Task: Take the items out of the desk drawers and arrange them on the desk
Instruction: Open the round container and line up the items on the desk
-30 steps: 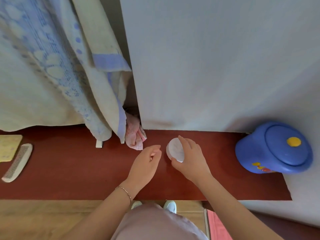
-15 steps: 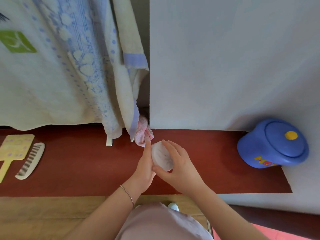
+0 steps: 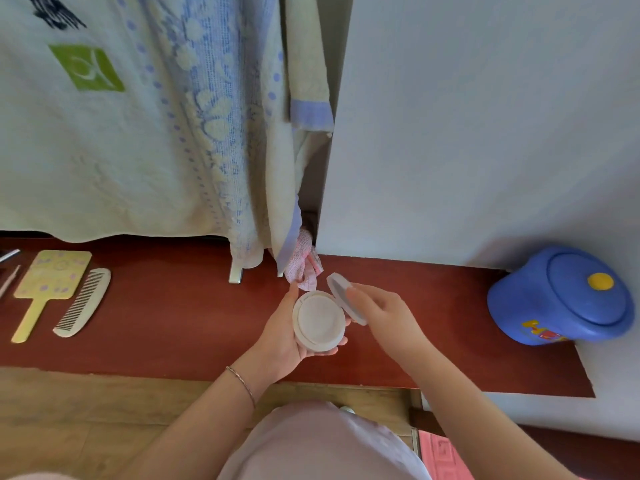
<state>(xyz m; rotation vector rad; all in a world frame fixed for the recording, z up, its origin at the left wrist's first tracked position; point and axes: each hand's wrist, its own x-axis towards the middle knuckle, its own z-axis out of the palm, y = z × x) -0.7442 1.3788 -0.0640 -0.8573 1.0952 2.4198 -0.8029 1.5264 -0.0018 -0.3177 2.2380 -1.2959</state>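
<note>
A round white compact case (image 3: 318,320) is held above the red-brown desk (image 3: 166,323). My left hand (image 3: 282,336) cups its base from below, fingers curled round the rim. My right hand (image 3: 379,315) pinches the lid (image 3: 341,294), which stands tilted open to the right of the base. A white pad shows inside the base. On the desk at the left lie a yellow hand mirror (image 3: 48,284) and a white comb (image 3: 85,301).
A blue lidded tub (image 3: 561,297) with a yellow knob stands at the desk's right end against the white wall. A patterned towel (image 3: 145,126) and a pink cloth (image 3: 303,265) hang over the desk's back edge. Thin metal tools (image 3: 8,268) lie at far left.
The case passed from my right hand alone to both hands. My left hand now cups its base and my right hand has lifted the lid open. The view shifted right.
</note>
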